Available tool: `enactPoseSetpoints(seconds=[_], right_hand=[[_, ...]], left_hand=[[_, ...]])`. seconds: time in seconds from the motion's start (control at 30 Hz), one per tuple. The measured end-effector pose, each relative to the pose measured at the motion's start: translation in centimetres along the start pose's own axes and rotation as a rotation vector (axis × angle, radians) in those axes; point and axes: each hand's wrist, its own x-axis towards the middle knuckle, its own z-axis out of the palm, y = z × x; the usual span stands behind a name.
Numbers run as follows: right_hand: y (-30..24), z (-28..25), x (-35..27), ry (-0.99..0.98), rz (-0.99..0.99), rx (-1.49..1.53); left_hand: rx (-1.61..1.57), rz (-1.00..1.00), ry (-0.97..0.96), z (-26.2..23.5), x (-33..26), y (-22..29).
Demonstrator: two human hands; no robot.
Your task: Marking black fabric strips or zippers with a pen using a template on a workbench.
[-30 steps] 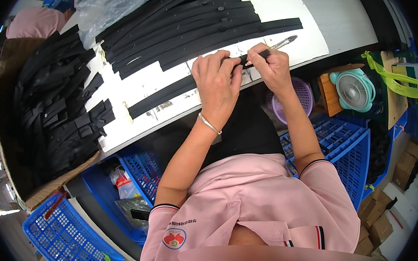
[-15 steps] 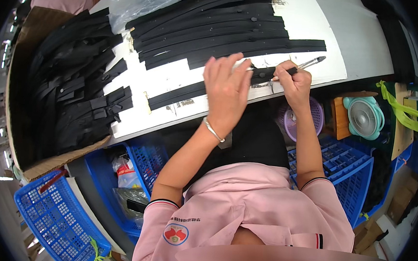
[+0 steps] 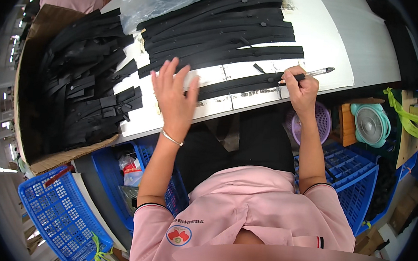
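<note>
Here, a long flat black strip [image 3: 243, 86] along the near edge of the white tabletop [image 3: 331, 47], matte, dark, with a small round stud near its right end. Long axis roughly parallel to that near edge, right end slightly farther away, left end under the left hand [image 3: 175, 96]. Left hand open, fingers spread, palm down over the strip's left end; touching or hovering, impossible to tell. Right hand [image 3: 301, 88] with grip closed on a pen [image 3: 315, 72], tip at the strip's right end, far end pointing toward the right edge. More black strips [image 3: 225, 30] stacked farther back, partly under a clear plastic bag [image 3: 155, 0]. Strip's left end hidden by the left hand
</note>
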Motion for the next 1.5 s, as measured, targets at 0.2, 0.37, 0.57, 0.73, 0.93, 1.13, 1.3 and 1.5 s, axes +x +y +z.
enactPoseSetpoints(seconds=[0.2,0.37,0.57,0.73,0.93,1.13,1.3,1.5], right_hand=[[-0.1,0.2,-0.2,-0.015,0.054,-0.04],[0.5,0.1,-0.6,0.024,0.125,-0.015],[0.8,0.2,-0.6,0.029,0.06,-0.009],[0.7,0.3,-0.6,0.027,0.057,-0.048],[0.8,-0.7,-1.2,0.048,0.108,-0.109],[0.0,0.7,-0.7,0.028,0.075,-0.031],[0.7,0.5,-0.8,0.043,0.072,-0.071],[1.0,0.5,-0.8,0.072,0.081,-0.053]], left_hand=[[-0.078,0.176,-0.194,3.4,0.6,5.3],[-0.034,0.177,-0.145,7.6,5.7,3.7],[0.028,0.114,-0.042,11.2,12.6,1.3],[0.069,-0.004,-0.019,13.2,18.0,-1.1],[-0.126,-0.091,-0.18,14.4,24.9,-2.3],[-0.039,-0.065,0.107,17.1,27.3,-9.2],[-0.157,-0.037,0.254,15.3,20.2,-5.9],[-0.099,-0.03,-0.146,3.6,5.3,-4.7]])
